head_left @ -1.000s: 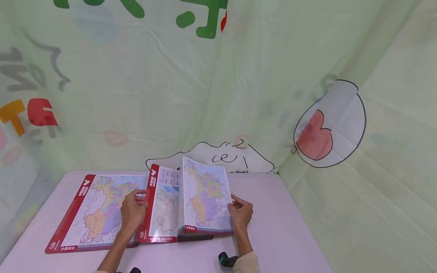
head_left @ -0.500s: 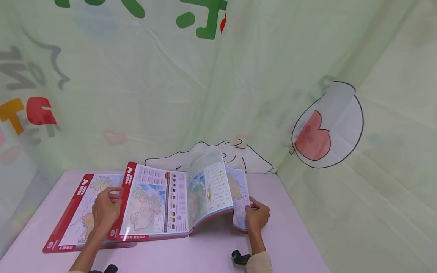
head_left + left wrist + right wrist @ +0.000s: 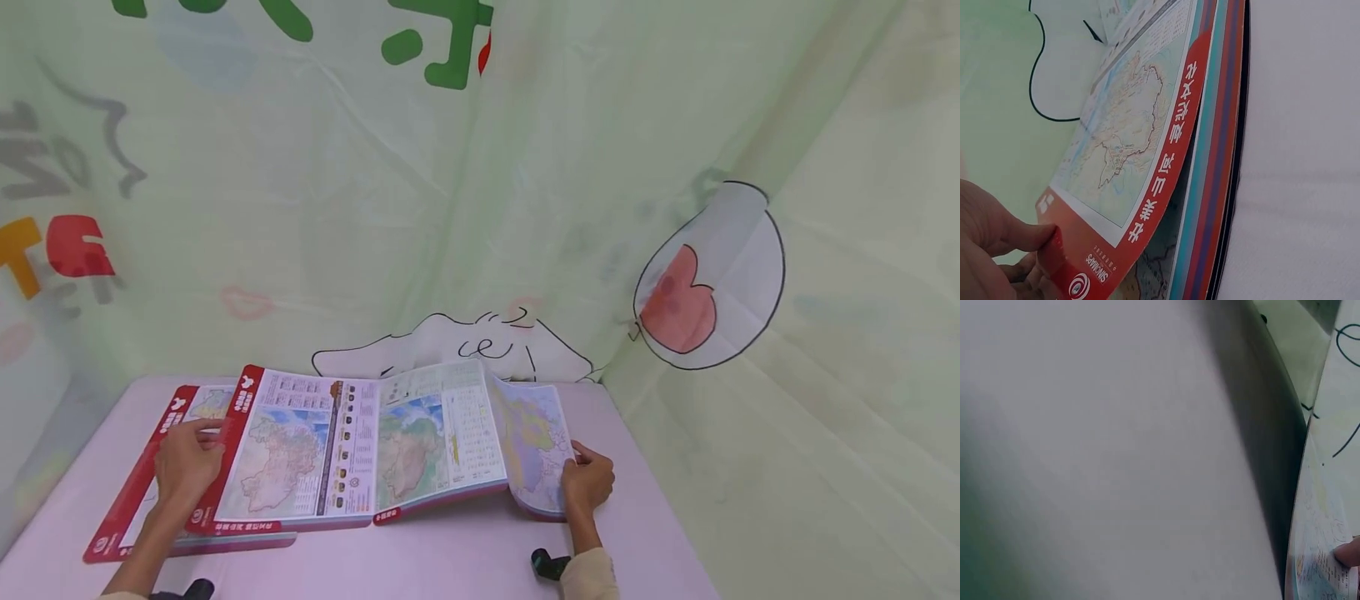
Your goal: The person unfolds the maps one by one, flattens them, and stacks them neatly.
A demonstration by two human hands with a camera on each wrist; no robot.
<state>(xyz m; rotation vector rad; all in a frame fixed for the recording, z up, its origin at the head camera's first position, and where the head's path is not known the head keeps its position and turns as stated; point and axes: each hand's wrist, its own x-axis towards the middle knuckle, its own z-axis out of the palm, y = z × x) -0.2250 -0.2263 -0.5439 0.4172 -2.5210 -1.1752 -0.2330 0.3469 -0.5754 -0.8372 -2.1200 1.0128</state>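
Observation:
A fold-out map (image 3: 281,454) with a red left border lies partly unfolded on the table, tilted up in places. Its middle panel (image 3: 420,450) bends upward towards the right, and a pastel-coloured right panel (image 3: 536,450) curves down beneath it. My left hand (image 3: 186,462) pinches the red left border; in the left wrist view the thumb of the left hand (image 3: 997,240) presses on the red corner. At the far side, my right hand (image 3: 588,479) pinches the right panel's edge. Only a fingertip of the right hand (image 3: 1349,553) shows in the right wrist view.
A second red-bordered map (image 3: 123,504) lies flat under the fold-out map's left part. Both rest on a pale pink table (image 3: 420,567). A printed light-green curtain (image 3: 337,208) hangs behind and along the right side.
Both hands have moved apart, the left leftwards and the right rightwards. The map has spread wider, and its middle panel has swung from standing steeply to a lower slant.

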